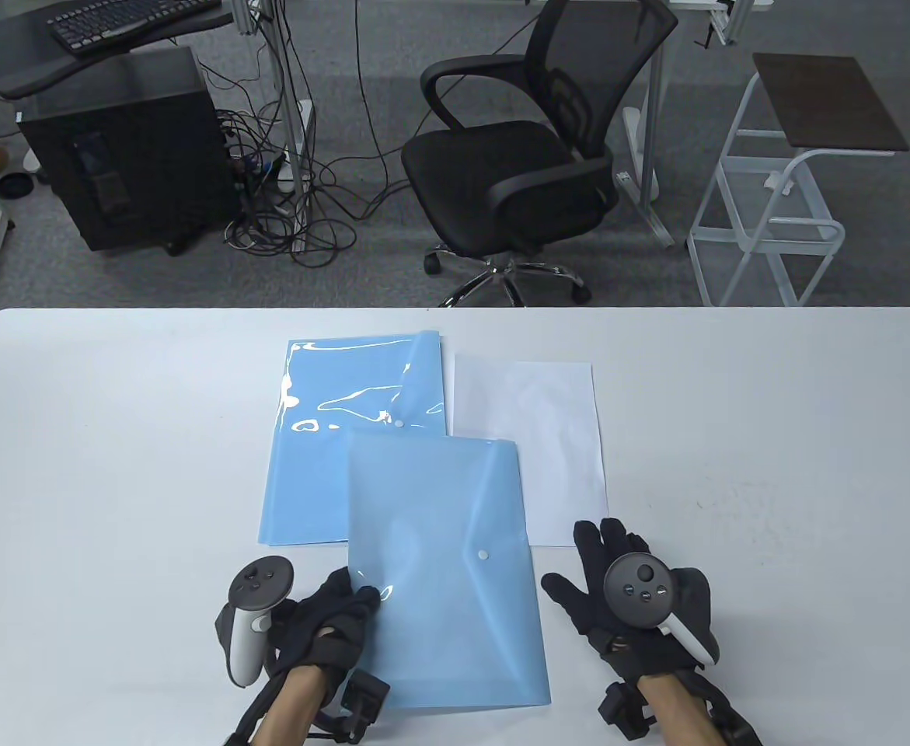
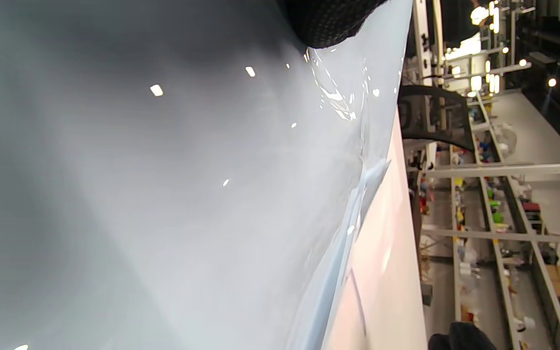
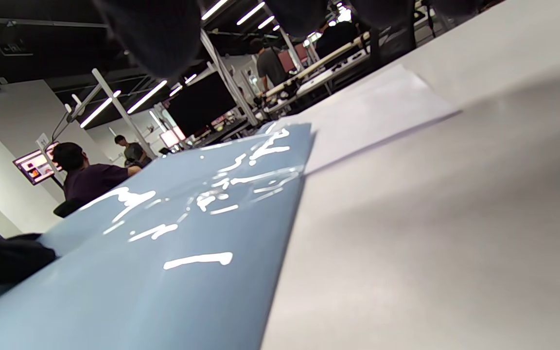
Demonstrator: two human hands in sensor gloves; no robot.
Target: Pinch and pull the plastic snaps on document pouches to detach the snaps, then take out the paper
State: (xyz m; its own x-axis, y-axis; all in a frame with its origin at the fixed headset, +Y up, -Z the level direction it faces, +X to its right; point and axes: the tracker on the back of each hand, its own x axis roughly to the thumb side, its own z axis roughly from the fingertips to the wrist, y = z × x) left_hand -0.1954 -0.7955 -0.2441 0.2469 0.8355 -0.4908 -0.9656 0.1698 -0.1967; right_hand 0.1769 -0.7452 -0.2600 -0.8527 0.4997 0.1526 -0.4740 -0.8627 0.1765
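Observation:
A closed blue pouch (image 1: pixel 443 575) lies nearest me, its white snap (image 1: pixel 482 555) fastened on the flap. My left hand (image 1: pixel 342 614) grips its left edge with curled fingers; in the left wrist view a fingertip (image 2: pixel 328 24) sits on the glossy plastic (image 2: pixel 343 97). My right hand (image 1: pixel 618 590) rests with fingers spread on the table just right of this pouch, holding nothing. Behind lies a second blue pouch (image 1: pixel 346 435) with its flap open and its snap (image 1: pixel 399 423) free. A white paper sheet (image 1: pixel 532 443) lies flat to its right. The right wrist view shows the near pouch (image 3: pixel 163 253) and the paper (image 3: pixel 372 107).
The white table (image 1: pixel 773 435) has bare surface left and right of the pouches. Beyond its far edge stand a black office chair (image 1: pixel 517 179), a computer tower (image 1: pixel 128 148) with cables, and a white side cart (image 1: pixel 781 202).

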